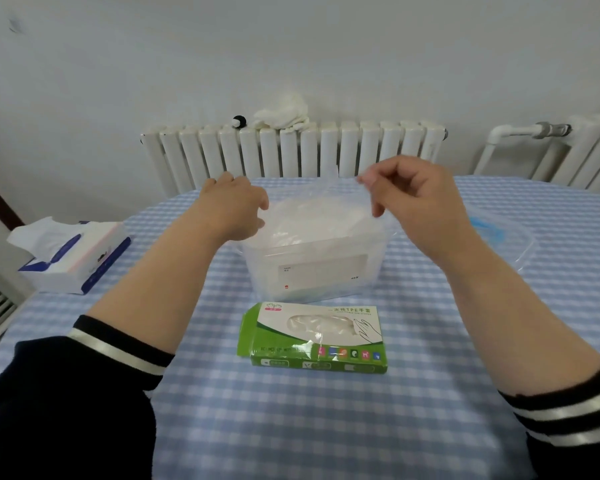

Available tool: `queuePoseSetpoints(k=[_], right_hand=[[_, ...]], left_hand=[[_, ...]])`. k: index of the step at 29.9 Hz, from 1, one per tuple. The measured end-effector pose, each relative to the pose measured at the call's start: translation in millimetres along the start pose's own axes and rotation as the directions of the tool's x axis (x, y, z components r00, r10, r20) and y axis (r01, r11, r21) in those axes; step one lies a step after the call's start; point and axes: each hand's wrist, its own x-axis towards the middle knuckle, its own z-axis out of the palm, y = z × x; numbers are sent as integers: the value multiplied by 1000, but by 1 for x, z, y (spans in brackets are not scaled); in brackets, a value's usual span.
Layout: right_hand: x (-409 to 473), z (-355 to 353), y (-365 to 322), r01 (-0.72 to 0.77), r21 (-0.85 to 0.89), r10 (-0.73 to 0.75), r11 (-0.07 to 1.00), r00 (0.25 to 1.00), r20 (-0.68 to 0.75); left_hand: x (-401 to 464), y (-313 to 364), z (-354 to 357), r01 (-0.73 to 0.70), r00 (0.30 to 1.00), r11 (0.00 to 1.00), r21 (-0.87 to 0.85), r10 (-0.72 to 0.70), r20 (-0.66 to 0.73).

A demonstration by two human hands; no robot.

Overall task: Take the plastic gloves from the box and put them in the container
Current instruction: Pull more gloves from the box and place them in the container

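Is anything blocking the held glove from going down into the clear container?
Nothing visible does. The plastic glove, pinched by the left hand and the right hand, hangs right above the open container, whose lid lies off to the right.

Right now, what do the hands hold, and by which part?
Both hands, left and right, hold one thin plastic glove by its upper edge, stretched over the container.

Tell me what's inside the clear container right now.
A heap of plastic gloves fills the clear container; both hands hold one above it. Its label hides the lower contents.
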Motion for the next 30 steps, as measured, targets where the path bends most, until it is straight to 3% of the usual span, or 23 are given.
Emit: queuePoseSetpoints(k=[2, 4, 7, 9, 10, 11, 13, 15, 17, 20, 25, 30], right_hand=[[-16, 4, -9, -90, -68, 105, 994, 958, 266], [-30, 13, -7, -143, -262, 259, 954, 832, 491], [-46, 30, 13, 69, -613, 379, 787, 731, 568], [-54, 39, 29, 127, -699, 418, 704, 721, 552], [-57, 42, 37, 132, -722, 431, 680, 724, 539], [-60, 45, 43, 136, -742, 442, 657, 728, 524], [-64, 49, 52, 153, -772, 434, 617, 751, 497], [-66, 53, 56, 181, -786, 393, 590, 787, 476], [-66, 56, 58, 189, -781, 365, 595, 802, 472], [-64, 57, 57, 204, -774, 349, 600, 804, 482], [-65, 59, 49, 391, -787, 252, 477, 797, 548], [-70, 63, 42, 475, -798, 248, 371, 777, 579]], left_hand=[[-8, -2, 3, 2, 993, 995, -102, -14, -116], [-21, 2, 10, -19, 956, 960, -280, -64, -285], [-53, 22, 21, -173, 777, 853, -492, -188, -600], [-76, 40, 32, -310, 678, 826, -472, -156, -718], [-85, 49, 42, -371, 662, 813, -448, -106, -741], [-91, 56, 55, -410, 673, 801, -436, -57, -737], [-97, 64, 80, -416, 759, 777, -473, 9, -651], [-100, 67, 97, -374, 874, 750, -545, 89, -478], [-102, 69, 106, -320, 939, 739, -593, 166, -301], [-102, 67, 111, -251, 968, 748, -614, 184, -171], [-101, 67, 111, -226, 974, 740, -633, 172, -147], [-99, 67, 112, -202, 979, 728, -655, 156, -129]])
